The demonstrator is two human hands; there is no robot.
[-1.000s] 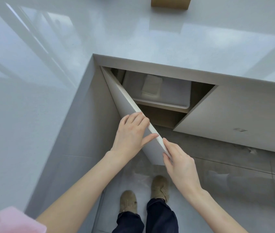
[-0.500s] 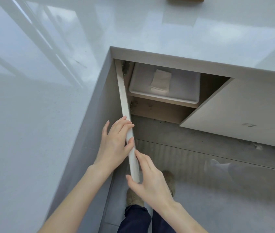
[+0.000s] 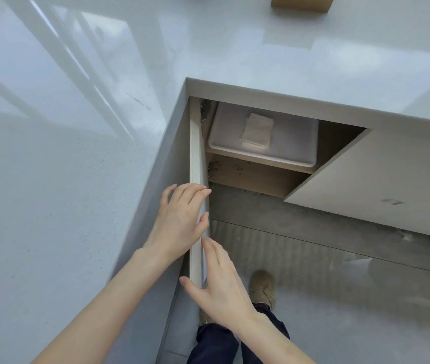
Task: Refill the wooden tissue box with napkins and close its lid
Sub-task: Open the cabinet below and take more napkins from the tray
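A stack of white napkins (image 3: pixel 257 134) lies in a white plastic bin (image 3: pixel 298 160) on a shelf inside the open cabinet under the counter. The wooden tissue box (image 3: pixel 302 2) stands on the counter at the top edge, mostly cut off. The left cabinet door (image 3: pixel 195 153) is swung fully open, seen edge-on. My left hand (image 3: pixel 179 219) lies against the door's outer side with fingers curled over its edge. My right hand (image 3: pixel 219 282) touches the door's lower edge with fingers spread.
The glossy white counter (image 3: pixel 103 127) wraps around the left and top. The right cabinet door (image 3: pixel 382 179) stands ajar. Below are a grey tiled floor (image 3: pixel 340 298), my shoes and dark trousers.
The left door has swung from partly open to fully open against the counter side. Both hands followed it left, and the napkins in the bin came into clear view.
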